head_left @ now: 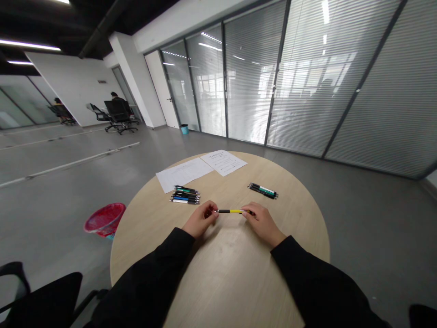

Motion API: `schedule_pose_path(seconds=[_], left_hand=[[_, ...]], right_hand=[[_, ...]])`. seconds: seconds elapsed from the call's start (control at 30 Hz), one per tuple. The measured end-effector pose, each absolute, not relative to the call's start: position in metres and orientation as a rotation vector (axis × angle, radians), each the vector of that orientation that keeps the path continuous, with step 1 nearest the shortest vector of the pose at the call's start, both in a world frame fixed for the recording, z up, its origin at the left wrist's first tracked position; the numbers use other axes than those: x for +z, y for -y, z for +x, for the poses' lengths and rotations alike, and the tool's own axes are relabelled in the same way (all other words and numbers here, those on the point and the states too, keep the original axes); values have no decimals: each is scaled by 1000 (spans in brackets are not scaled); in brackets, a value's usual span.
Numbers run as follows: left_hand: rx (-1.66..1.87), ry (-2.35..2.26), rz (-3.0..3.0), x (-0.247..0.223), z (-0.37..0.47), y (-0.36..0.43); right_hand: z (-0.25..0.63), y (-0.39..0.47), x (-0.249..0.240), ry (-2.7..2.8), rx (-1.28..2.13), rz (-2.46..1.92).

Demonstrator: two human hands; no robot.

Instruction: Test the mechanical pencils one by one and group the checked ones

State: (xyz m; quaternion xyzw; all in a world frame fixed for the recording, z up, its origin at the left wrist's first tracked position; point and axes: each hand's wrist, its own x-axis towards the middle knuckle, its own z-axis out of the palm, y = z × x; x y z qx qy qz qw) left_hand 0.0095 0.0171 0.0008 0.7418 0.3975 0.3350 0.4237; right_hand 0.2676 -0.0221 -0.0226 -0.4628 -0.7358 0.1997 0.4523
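Note:
Between my two hands a black and yellow pen (pixel 229 211) is held level, just over the table top. My left hand (pixel 203 218) pinches its black left end at the tip. Fingers of my right hand (pixel 262 221) close round its yellow right end and hide part of it. Beyond my left hand lies a row of several pens (pixel 185 195), with black, green, blue and white barrels, side by side. A smaller group of pens (pixel 262 190), black and green, lies past my right hand.
The round wooden table (pixel 232 282) carries two printed sheets, a left paper (pixel 184 174) and a right paper (pixel 223 162), at its far side. A red-lined bin (pixel 104 219) stands on the floor at left, near a black chair (pixel 44 300). A person (pixel 116 96) sits far back.

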Motion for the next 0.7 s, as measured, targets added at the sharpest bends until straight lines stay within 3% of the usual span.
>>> schedule_pose_path(seconds=[0.27, 0.7], left_hand=[[719, -1121, 1910, 4, 8, -17], [851, -991, 1894, 2, 8, -19]], right_hand=[[268, 21, -25, 1815, 496, -1138], [268, 22, -22, 1822, 485, -1147]])
